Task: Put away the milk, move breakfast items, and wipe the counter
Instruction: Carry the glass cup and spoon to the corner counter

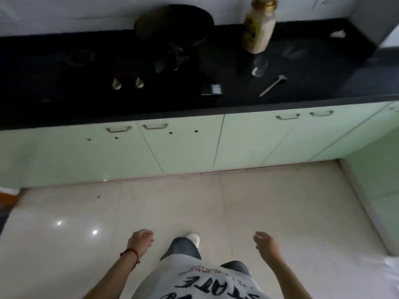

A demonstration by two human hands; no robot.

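Milk bottle (260,24), one only, stands upright near the back of a black counter (302,98), its gold-coloured cap close to the white wall. Just in front of it sits one small clear glass (259,66), and nearer the counter's edge one metal spoon (273,85) lies at a slant, its bowl toward the glass. To the left, one large dark round pan (173,24) rests on a dim stove, whose two pale knobs (116,83) face forward side by side. One small dark box (211,90) lies near the front edge between knobs and spoon. One scrap of white cloth or paper (338,33) sits at the far right back corner; which it is cannot be told.

Below the counter run pale green cabinet doors carrying four metal handles (119,128), set in two pairs. A person stands well back on the glossy tiled floor. The left hand (140,240), a red thread at its wrist, hangs with fingers loosely curled and grips nothing. The right hand (266,242) is spread loose and empty too. Both hands are well apart from the counter.
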